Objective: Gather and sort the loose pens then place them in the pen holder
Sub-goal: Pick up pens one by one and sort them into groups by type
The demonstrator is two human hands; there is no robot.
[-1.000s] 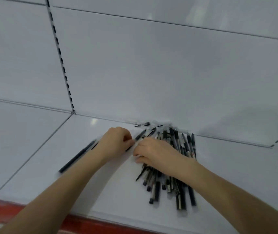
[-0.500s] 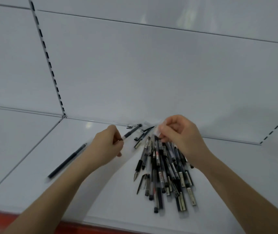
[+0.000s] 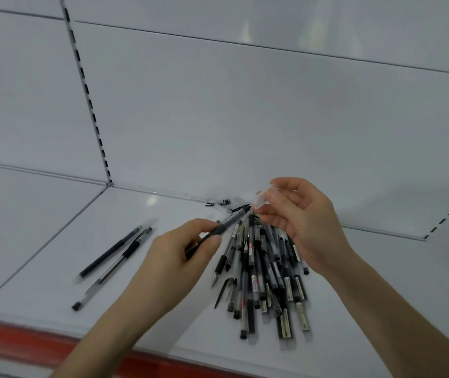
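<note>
The left hand [image 3: 169,263] grips a dark pen [image 3: 231,219] by its barrel, tip end raised toward the right hand [image 3: 308,227], which pinches a clear cap [image 3: 263,196] in its fingertips. Below them the loose pile of pens [image 3: 267,274] lies on the white shelf [image 3: 204,336]; two more pens [image 3: 110,252] lie side by side, well apart to the left

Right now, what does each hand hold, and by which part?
Left hand pinches a black pen by its grip section. Right hand pinches a clear cap; which part is unclear.
</note>
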